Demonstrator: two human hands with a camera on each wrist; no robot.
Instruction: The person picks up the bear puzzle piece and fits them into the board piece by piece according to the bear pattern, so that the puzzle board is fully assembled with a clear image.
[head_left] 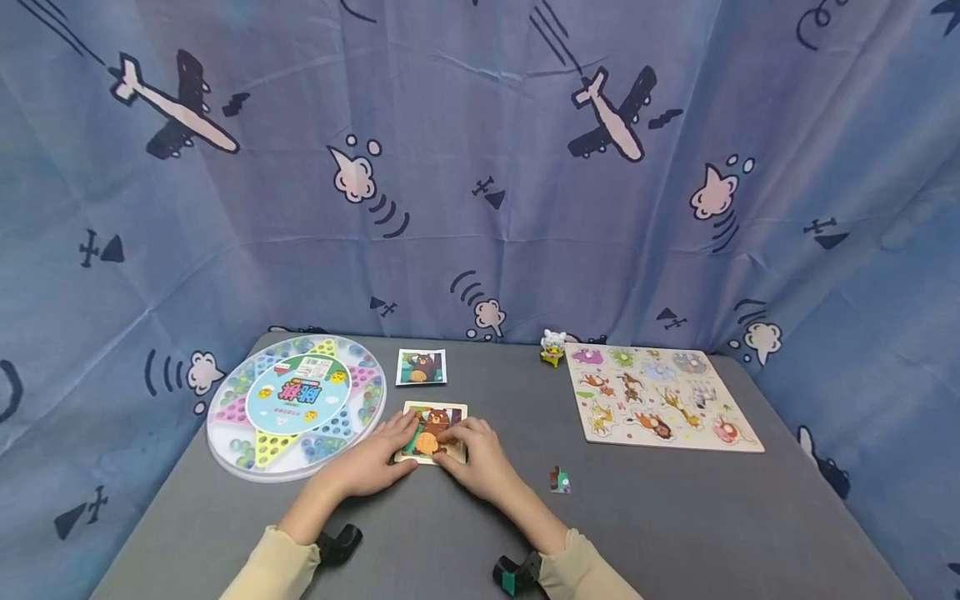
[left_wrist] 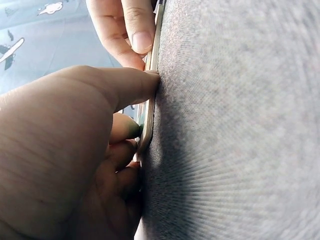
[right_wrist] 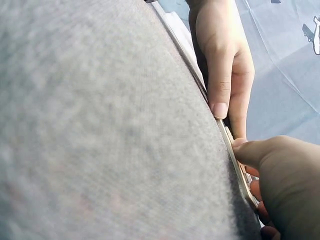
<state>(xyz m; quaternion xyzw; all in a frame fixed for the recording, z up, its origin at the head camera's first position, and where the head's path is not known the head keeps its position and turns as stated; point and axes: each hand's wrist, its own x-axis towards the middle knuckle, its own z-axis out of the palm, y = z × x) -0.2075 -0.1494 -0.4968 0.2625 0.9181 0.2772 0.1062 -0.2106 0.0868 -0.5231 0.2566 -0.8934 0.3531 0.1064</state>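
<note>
A small wooden bear puzzle (head_left: pixel 431 422) in a pale frame lies on the table between both hands. My left hand (head_left: pixel 378 454) steadies its left side, the thumb against the near edge and the fingers along the left edge. My right hand (head_left: pixel 480 454) covers the lower right of the puzzle, its index finger and thumb bent over a puzzle piece (right_wrist: pixel 228 134) that sits slightly proud of the frame. The right palm hides part of the picture. One loose puzzle piece (head_left: pixel 559 480), green and brown, lies to the right of the right hand.
Behind the puzzle lies a bear picture card (head_left: pixel 422 367). A round Chinese checkers box (head_left: pixel 225 433) is close by the left forearm. At the right stand a wooden animal peg board (head_left: pixel 615 429) and a small figurine (head_left: pixel 552 347). A blue patterned curtain (head_left: pixel 450 208) hangs behind the grey table (head_left: pixel 675 517).
</note>
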